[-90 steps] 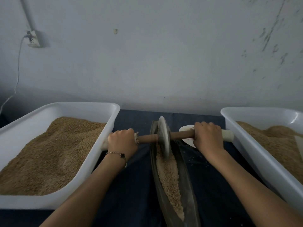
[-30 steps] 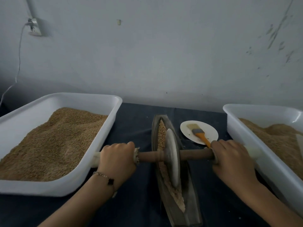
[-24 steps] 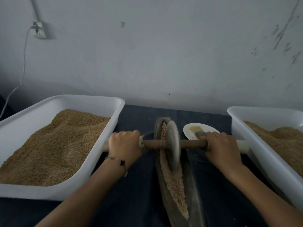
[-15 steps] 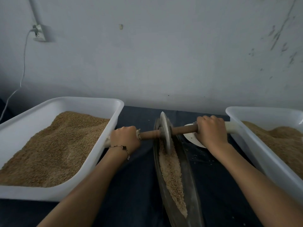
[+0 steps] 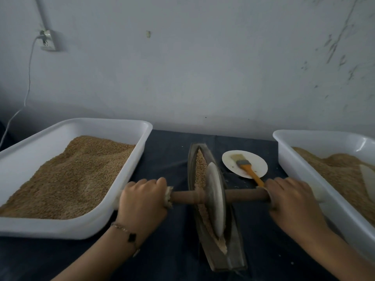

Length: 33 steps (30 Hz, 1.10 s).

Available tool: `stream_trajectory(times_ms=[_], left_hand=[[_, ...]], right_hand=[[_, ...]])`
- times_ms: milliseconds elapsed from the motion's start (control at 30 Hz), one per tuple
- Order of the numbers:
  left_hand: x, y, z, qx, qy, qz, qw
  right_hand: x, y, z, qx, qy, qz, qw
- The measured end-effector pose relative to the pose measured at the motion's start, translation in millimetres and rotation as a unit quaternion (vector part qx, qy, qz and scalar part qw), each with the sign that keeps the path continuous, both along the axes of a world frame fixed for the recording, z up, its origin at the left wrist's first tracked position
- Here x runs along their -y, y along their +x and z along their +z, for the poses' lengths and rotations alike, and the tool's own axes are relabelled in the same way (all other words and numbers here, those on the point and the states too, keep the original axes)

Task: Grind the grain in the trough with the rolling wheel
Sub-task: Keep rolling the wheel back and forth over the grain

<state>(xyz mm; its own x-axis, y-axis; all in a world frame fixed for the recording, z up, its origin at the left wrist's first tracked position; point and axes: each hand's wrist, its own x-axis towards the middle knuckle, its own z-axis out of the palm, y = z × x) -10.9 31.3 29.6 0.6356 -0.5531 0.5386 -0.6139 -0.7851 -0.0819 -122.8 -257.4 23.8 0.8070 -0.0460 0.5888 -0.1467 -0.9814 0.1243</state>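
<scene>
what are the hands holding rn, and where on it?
Both grip the rolling wheel by its wooden axle: left hand on the left end, right hand on the right end. The wheel sits in the trough.

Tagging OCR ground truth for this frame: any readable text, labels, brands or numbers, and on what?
None readable.
Tubs, trough, wheel, plate and brush: no print visible.
Wall socket: any marking too small to read.
Wall: scuffs only, no writing.
</scene>
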Motion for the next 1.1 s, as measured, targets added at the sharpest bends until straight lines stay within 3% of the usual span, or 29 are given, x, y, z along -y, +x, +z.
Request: stream_trajectory(times_ms=[367,667,833,1000,1100], left_hand=[[23,49,-9,-0.025,0.054,0.102,0.993],[45,102,-6,-0.139,0.016,0.154,0.978],[46,96,-1,-0.107,0.056,0.134,0.984],[40,56,-1,-0.048,0.064,0.055,0.995],[29,27,1,-0.027,0.06,0.032,0.997]], right_hand=[[6,42,-7,-0.017,0.034,-0.027,0.999],[15,125,8,0.001,0.017,-0.064,0.998],[15,112,3,-0.056,0.009,-0.077,0.995],[9,69,0,-0.11,-0.015,-0.014,0.994],[7,33,5,-0.081,-0.051,0.04,0.995]])
